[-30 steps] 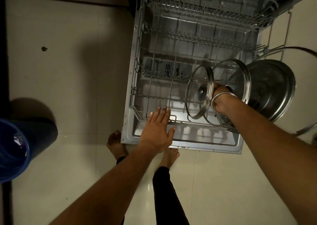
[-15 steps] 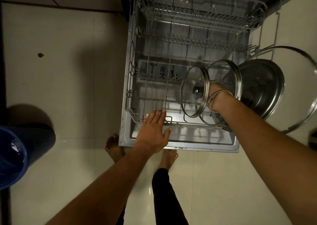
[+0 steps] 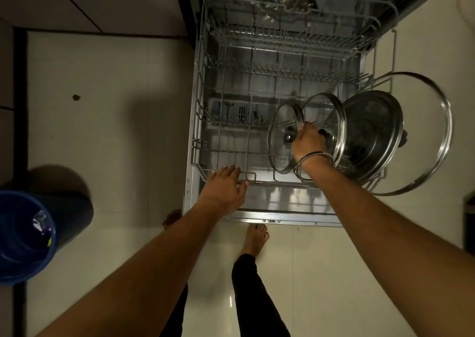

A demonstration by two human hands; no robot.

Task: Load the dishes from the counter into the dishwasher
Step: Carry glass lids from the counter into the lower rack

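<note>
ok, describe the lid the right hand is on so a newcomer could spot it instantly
Start at the pulled-out lower rack of the open dishwasher and look to its front right corner, where four lids stand on edge in a row. The right hand grips the leftmost glass lid: the smallest, steel-rimmed, with a dark knob.
</note>
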